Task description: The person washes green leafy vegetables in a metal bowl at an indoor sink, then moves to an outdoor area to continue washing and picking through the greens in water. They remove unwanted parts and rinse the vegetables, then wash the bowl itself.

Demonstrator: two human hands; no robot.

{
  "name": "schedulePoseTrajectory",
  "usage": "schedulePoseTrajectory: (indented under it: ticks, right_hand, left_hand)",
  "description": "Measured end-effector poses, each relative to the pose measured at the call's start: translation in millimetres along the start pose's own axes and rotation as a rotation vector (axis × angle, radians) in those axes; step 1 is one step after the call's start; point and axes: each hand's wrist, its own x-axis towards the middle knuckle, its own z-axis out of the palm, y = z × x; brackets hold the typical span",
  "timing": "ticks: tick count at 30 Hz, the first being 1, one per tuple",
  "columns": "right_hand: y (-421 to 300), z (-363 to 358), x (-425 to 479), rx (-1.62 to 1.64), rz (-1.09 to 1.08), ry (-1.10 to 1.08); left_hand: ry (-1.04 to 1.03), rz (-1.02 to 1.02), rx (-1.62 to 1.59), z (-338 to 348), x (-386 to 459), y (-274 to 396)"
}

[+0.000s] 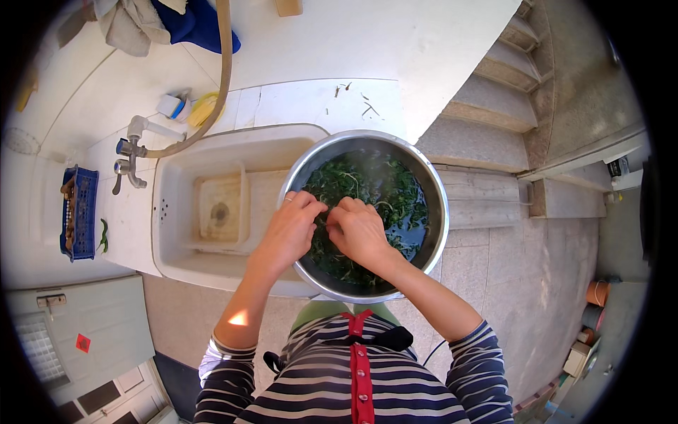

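A round stainless steel basin [443, 193] holds dark leafy greens [394, 172] in water [407, 233]. It stands at the right end of the sink, overlapping its rim. Over the basin's left side is my left hand [297, 221], with a ring on one finger and its fingertips pinched together. Close beside it, my right hand [361, 227] is curled above the greens, thumb and fingers drawn in. The two hands' fingertips nearly meet. Whether a leaf or stem is pinched between them is too small to make out.
A ceramic sink [175, 228] lies left of the basin, with a tap [130, 153] and hose [225, 69]. Small plant scraps [371, 108] dot the white ledge. A blue plastic basket [79, 214] and green pepper [104, 236] sit far left. Stone steps [487, 111] rise at right.
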Motion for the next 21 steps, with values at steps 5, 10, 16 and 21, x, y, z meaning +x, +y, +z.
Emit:
schedulePoseTrajectory:
  ticks: [5, 10, 16, 21]
  right_hand:
    - [14, -49, 0, 0.625, 0.308, -0.191]
    - [24, -88, -3, 1.078, 0.424, -0.289]
    - [30, -97, -14, 1.364, 0.506, -0.258]
    - [33, -96, -18, 1.458, 0.512, -0.243]
  left_hand:
    - [0.022, 0.018, -0.338, 3, 4, 9]
    - [-0.039, -0.051, -0.685, 10, 16, 29]
    - [-0.036, -0.091, -0.971, 21, 21, 36]
    - [-0.031, -0.162, -1.103, 25, 22, 40]
